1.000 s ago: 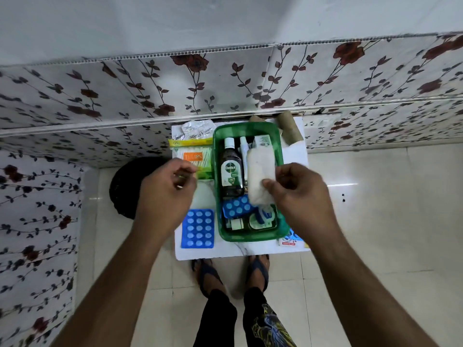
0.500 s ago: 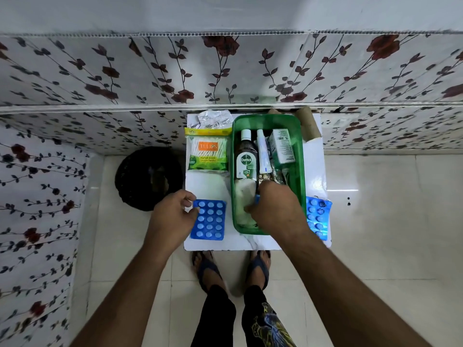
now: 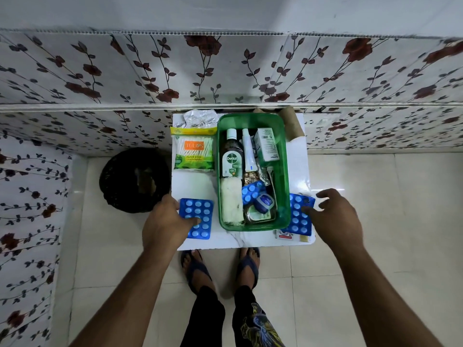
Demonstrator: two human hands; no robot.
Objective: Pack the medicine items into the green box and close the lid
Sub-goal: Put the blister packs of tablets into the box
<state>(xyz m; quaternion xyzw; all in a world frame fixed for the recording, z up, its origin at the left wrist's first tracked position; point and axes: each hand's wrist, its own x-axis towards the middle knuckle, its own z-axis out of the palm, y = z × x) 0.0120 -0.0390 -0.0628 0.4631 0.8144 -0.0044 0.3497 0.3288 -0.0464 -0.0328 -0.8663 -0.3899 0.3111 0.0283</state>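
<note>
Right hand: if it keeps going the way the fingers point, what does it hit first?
The right hand points left toward the box. Its fingertips are already over the blue blister strip at the table's right edge, so that comes first, then the green box wall. Whether they touch is unclear.

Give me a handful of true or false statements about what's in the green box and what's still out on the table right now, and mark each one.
1. The brown Dettol bottle lies inside the green plastic box. True.
2. The Tulips cotton swab packet is already in the box. False: it lies on the white table, left of the box.
3. The left hand rests on a blue blister sheet of tablets lying outside the box. True.
4. The right hand is holding the white gauze roll. False: the roll lies in the box, and the right hand reaches to another blue blister sheet right of the box.
5. A lid covers the box. False: the box is open.
</note>
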